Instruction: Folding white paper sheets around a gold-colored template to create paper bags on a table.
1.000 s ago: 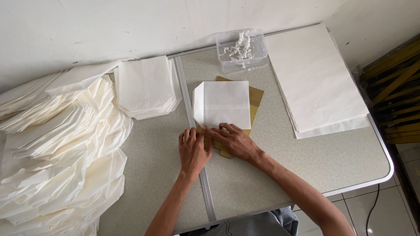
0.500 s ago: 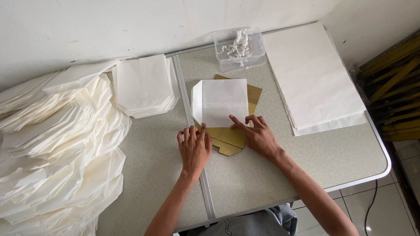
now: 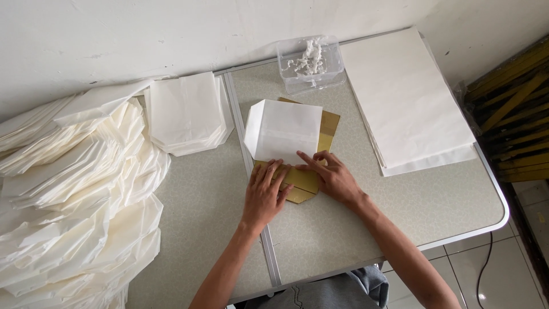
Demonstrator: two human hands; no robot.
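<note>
Both hands press flat, fingers spread and gripping nothing: the left hand (image 3: 264, 195) and right hand (image 3: 333, 177) rest on the gold card template (image 3: 302, 178) at the near edge of the folded white paper bag (image 3: 284, 131), mid-counter (image 3: 434, 200).

Matt white paper bag (image 3: 284, 130), shiny gold card template (image 3: 303, 178), speckled smooth tabletop (image 3: 434, 200)
</note>
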